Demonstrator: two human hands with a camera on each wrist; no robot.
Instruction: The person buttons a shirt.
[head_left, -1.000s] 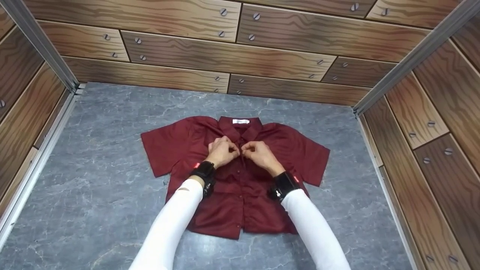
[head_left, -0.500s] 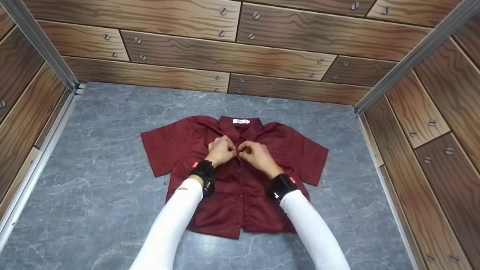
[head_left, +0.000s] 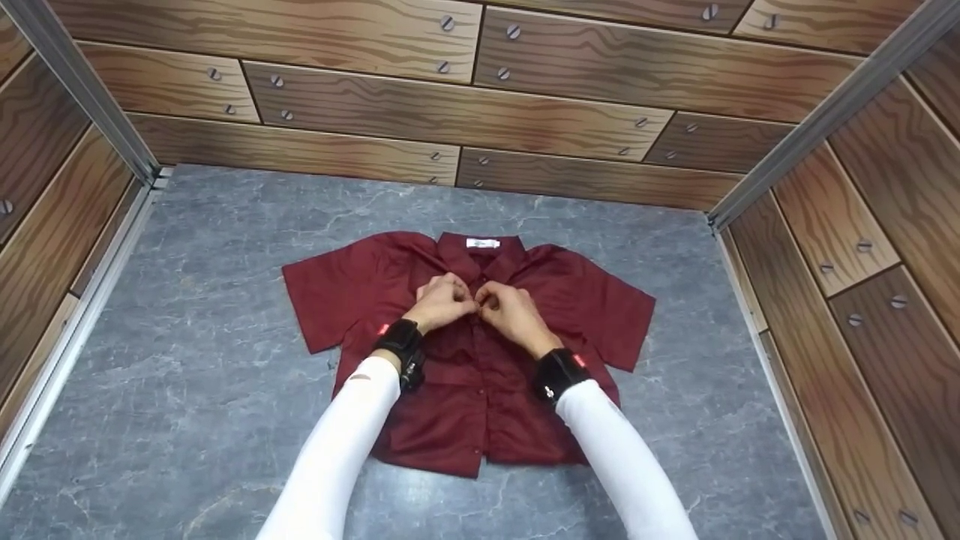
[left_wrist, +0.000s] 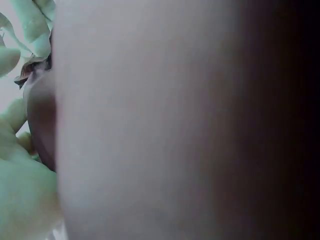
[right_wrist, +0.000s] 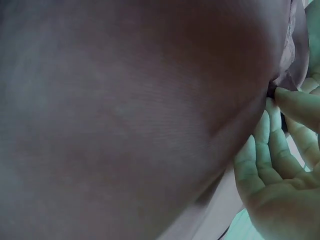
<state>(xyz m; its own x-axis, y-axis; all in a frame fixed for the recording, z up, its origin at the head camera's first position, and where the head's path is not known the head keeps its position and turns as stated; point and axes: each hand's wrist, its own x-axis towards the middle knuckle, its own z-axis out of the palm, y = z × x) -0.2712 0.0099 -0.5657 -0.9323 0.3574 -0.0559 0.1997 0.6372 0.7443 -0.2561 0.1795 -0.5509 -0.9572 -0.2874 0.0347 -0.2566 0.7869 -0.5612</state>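
Observation:
A dark red short-sleeved shirt lies front up and spread out, its collar away from me. Both hands meet at the upper part of its button placket, just below the collar. My left hand pinches the placket edge between thumb and fingers. Opposite it, my right hand holds the same spot, fingertips almost against the left ones. In the right wrist view the right hand pinches the cloth between thumb and forefinger. Blurred shirt cloth fills most of the left wrist view. The fingertips hide the button there.
The shirt rests on a grey marbled surface. Wood-patterned panels stand behind and on both sides, with metal rails at the corners. A white label shows inside the collar. Lower down, small buttons line the placket.
My right hand has moved slightly left, closing the gap to the left hand. The right sleeve of the shirt has shifted a little left with it. The left wrist has also shifted slightly left.

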